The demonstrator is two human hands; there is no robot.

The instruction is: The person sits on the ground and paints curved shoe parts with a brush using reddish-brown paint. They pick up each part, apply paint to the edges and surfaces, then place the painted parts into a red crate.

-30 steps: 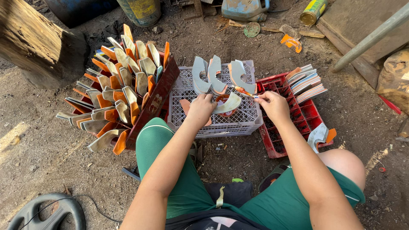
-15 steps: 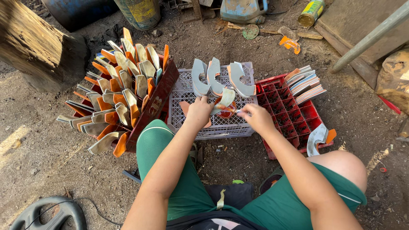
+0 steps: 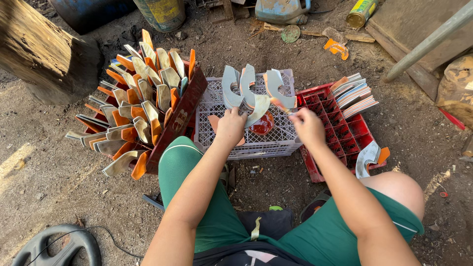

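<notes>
My left hand [image 3: 230, 125] grips a curved grey sole-shaped piece [image 3: 258, 108] over a pale plastic crate [image 3: 276, 142]. My right hand [image 3: 308, 127] pinches a thin stick [image 3: 280, 104] whose orange-smeared tip touches that piece. Three similar grey pieces [image 3: 246, 83] stand upright at the crate's far edge. A small red dish [image 3: 263, 125] sits on the crate between my hands.
A dark red crate [image 3: 182, 116] on the left is packed with several grey and orange pieces. A red crate [image 3: 340, 129] on the right carries a stack of pieces [image 3: 355, 93]. A log [image 3: 44, 54], buckets, a can [image 3: 360, 11] and a pipe [image 3: 428, 42] ring the dirt floor.
My right hand has shifted a little back and forth with the stick against the held piece. My left hand has stayed where it was.
</notes>
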